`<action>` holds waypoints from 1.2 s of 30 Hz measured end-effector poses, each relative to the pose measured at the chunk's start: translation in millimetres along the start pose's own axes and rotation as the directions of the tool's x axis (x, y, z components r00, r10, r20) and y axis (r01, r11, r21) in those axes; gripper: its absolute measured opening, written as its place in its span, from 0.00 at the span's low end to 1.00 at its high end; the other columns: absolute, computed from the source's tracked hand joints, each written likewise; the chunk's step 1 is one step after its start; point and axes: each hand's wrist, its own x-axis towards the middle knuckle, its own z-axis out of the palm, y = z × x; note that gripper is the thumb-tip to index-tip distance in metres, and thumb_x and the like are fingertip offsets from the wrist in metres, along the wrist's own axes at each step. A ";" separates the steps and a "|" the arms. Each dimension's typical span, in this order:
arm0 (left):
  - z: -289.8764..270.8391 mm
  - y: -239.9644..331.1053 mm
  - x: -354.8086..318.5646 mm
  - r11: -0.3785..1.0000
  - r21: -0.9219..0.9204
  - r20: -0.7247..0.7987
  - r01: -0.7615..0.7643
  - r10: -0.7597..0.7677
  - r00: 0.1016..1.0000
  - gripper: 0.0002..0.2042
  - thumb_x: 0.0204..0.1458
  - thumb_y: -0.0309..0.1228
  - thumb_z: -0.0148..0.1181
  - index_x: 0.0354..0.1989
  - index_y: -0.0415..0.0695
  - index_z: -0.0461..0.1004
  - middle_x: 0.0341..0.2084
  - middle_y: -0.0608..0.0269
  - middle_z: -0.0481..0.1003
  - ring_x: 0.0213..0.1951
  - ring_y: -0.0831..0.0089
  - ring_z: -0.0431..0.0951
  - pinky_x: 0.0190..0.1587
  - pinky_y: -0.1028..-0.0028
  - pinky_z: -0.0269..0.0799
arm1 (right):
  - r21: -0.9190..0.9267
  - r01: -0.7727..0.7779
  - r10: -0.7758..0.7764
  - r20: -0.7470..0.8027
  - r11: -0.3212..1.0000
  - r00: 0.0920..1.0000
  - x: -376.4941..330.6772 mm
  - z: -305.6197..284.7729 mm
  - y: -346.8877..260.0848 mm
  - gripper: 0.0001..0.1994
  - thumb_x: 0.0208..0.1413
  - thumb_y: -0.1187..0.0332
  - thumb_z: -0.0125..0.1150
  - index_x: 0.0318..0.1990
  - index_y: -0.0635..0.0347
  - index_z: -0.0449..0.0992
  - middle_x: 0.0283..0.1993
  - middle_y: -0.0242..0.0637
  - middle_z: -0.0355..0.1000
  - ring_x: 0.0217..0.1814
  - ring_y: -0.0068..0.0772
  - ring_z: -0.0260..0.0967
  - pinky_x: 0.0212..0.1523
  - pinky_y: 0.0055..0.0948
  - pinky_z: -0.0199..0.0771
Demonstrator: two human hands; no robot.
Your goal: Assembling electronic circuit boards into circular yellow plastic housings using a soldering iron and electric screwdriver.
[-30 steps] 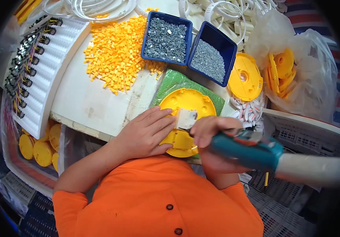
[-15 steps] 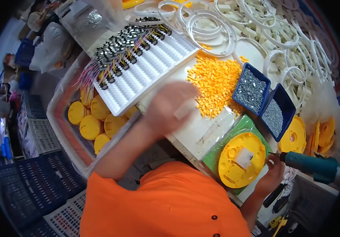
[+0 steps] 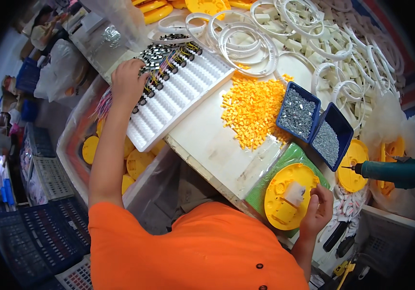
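My left hand [image 3: 129, 84] reaches onto small wired circuit boards [image 3: 156, 58] lying in rows along a white ridged foam tray [image 3: 183, 92]. Its thumb and fingers bend around the boards at the near left end; the fingertips are partly hidden. My right hand [image 3: 318, 210] is curled at the right rim of a yellow round plastic housing [image 3: 277, 193], thumb and fingers against the edge. A whitish translucent block [image 3: 295, 194] sits in that housing, which rests on a green pad [image 3: 260, 195]. Right of this hand a teal electric screwdriver [image 3: 388, 172] hangs with its bit pointing left.
Small orange-yellow pieces [image 3: 251, 108] lie heaped mid-table. Two blue bins [image 3: 345, 123] hold small metal parts. White rings [image 3: 248, 46] and pale blocks [image 3: 335, 46] cover the far side. A lined crate [image 3: 74, 128] with yellow round housings stands at the left.
My left hand has moved from mid-table, up and left, to the circuit boards. My right hand has left the screwdriver for the housing's rim. The screwdriver now hangs apart, farther right and higher.
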 end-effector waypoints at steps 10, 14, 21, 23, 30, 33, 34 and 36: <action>-61.3 46.2 -7.1 0.967 -0.102 -0.210 -0.232 0.207 0.955 0.07 0.53 0.28 0.65 0.38 0.46 0.73 0.43 0.65 0.80 0.53 0.61 0.77 0.59 0.58 0.64 | 0.062 0.145 -0.149 0.067 0.987 0.987 14.0 10.3 -34.3 0.11 0.60 0.77 0.54 0.48 0.70 0.75 0.42 0.41 0.72 0.43 0.32 0.71 0.47 0.28 0.71; -93.2 113.6 -16.7 0.872 -0.245 -0.309 -0.424 0.345 0.886 0.11 0.54 0.25 0.66 0.40 0.47 0.69 0.40 0.65 0.82 0.47 0.63 0.82 0.62 0.57 0.63 | 0.131 0.242 -0.269 0.261 0.961 0.927 35.1 24.9 -57.8 0.10 0.54 0.76 0.60 0.44 0.67 0.78 0.38 0.45 0.75 0.40 0.42 0.74 0.43 0.32 0.73; -108.6 216.8 -49.5 0.461 -0.801 -0.164 -0.382 0.445 0.880 0.13 0.53 0.23 0.65 0.42 0.49 0.67 0.38 0.61 0.83 0.40 0.66 0.83 0.56 0.58 0.68 | 0.351 -0.466 0.142 0.656 0.812 0.742 49.2 46.2 -71.6 0.16 0.65 0.69 0.54 0.57 0.64 0.74 0.50 0.40 0.76 0.50 0.30 0.75 0.49 0.28 0.75; -108.3 237.9 -52.9 0.372 -0.854 -0.134 -0.362 0.515 0.847 0.15 0.54 0.23 0.65 0.43 0.50 0.65 0.37 0.60 0.83 0.39 0.66 0.84 0.55 0.58 0.69 | 0.392 -0.653 0.154 0.772 0.647 0.617 43.7 48.9 -64.8 0.16 0.70 0.65 0.51 0.59 0.64 0.72 0.48 0.35 0.77 0.47 0.22 0.74 0.48 0.26 0.76; -81.3 279.9 -60.6 0.190 -0.920 -0.226 -0.343 0.458 0.860 0.17 0.50 0.26 0.71 0.47 0.49 0.72 0.37 0.66 0.82 0.36 0.68 0.82 0.49 0.65 0.71 | 0.402 -0.683 0.292 0.688 0.609 0.665 16.8 28.1 -51.1 0.13 0.65 0.67 0.60 0.53 0.64 0.77 0.46 0.37 0.78 0.45 0.25 0.77 0.46 0.26 0.77; -80.0 280.0 -59.3 0.206 -0.950 -0.094 -0.233 0.522 0.848 0.15 0.54 0.18 0.64 0.47 0.43 0.70 0.35 0.60 0.81 0.36 0.68 0.83 0.42 0.69 0.75 | 0.155 -0.147 0.049 0.508 0.977 0.860 19.1 10.4 -52.4 0.12 0.58 0.73 0.66 0.49 0.65 0.77 0.45 0.41 0.79 0.45 0.33 0.80 0.47 0.31 0.78; -78.0 282.7 -63.0 0.204 -0.953 -0.089 -0.226 0.522 0.848 0.15 0.54 0.18 0.64 0.47 0.43 0.70 0.35 0.60 0.81 0.36 0.68 0.83 0.42 0.69 0.75 | 0.152 -0.154 0.056 0.510 0.976 0.858 18.8 8.9 -49.8 0.12 0.58 0.73 0.66 0.49 0.65 0.77 0.45 0.41 0.79 0.45 0.33 0.80 0.47 0.31 0.78; -69.0 288.3 -75.3 0.181 -0.958 0.278 0.222 0.403 0.872 0.11 0.57 0.18 0.60 0.47 0.38 0.72 0.34 0.60 0.79 0.34 0.74 0.82 0.33 0.77 0.75 | -0.198 0.315 -0.255 0.279 0.928 0.926 18.7 9.1 -41.4 0.13 0.53 0.72 0.70 0.45 0.64 0.78 0.42 0.44 0.79 0.45 0.43 0.80 0.47 0.34 0.79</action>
